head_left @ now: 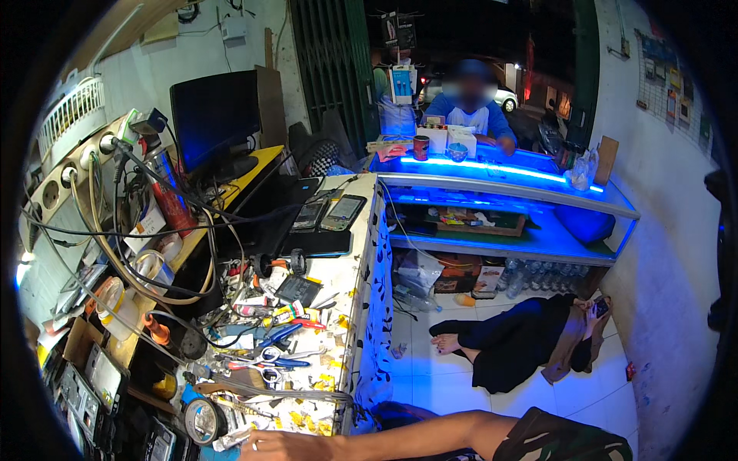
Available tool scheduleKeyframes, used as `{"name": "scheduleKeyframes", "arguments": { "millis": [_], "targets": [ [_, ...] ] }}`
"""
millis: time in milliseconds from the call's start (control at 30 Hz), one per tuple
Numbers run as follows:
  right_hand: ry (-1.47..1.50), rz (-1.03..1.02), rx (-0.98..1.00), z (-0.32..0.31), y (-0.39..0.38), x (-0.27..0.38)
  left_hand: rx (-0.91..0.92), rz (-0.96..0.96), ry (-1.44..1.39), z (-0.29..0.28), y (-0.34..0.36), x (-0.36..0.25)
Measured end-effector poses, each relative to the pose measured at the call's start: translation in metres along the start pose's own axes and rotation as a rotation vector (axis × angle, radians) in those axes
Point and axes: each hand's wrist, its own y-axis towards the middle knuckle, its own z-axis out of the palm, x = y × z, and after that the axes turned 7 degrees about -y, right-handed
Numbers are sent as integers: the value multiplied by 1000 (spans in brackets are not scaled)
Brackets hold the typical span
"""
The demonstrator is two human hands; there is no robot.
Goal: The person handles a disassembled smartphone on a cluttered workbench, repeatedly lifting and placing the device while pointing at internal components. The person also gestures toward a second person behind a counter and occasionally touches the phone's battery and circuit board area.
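My right hand [288,446] reaches in from the lower right, over the near end of the cluttered workbench [346,307]. A ring shows on one finger. The picture's lower edge cuts off the fingertips, so whether they grip anything is hidden. Beside the hand, to its left, lies a round dark-rimmed thing [204,421]. Farther up the bench are scissors [269,359], blue-handled pliers [282,335] and several glue tubes [290,312]. Two phones [344,213] rest at the far end, near a dark flat panel [327,244]. My left hand is out of view.
Loose cables [154,280] hang across the left side, before a monitor [217,127] on a yellow shelf [265,165]. A blue-lit glass counter [507,180] stands ahead, with a person [442,111] behind it. Another person [515,338] lies on the tiled floor, holding a phone.
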Motion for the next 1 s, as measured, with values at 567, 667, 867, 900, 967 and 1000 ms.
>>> {"name": "scheduleKeyframes", "arguments": {
  "millis": [567,667,867,900,967,1000],
  "targets": [
    [-110,127,-38,-19,11,7,160,165,-219,-5,3,-11],
    [-126,124,103,-24,13,11,194,163,-272,-9,4,-12],
    [-153,106,258,-24,17,15,271,158,-281,-9,7,-13],
    [-151,112,268,-23,17,15,271,160,-275,-8,7,-12],
    [-150,125,281,-24,17,15,270,166,-265,-7,7,-11],
    [-151,134,286,-24,17,15,272,167,-261,-6,7,-10]
  ]
}}
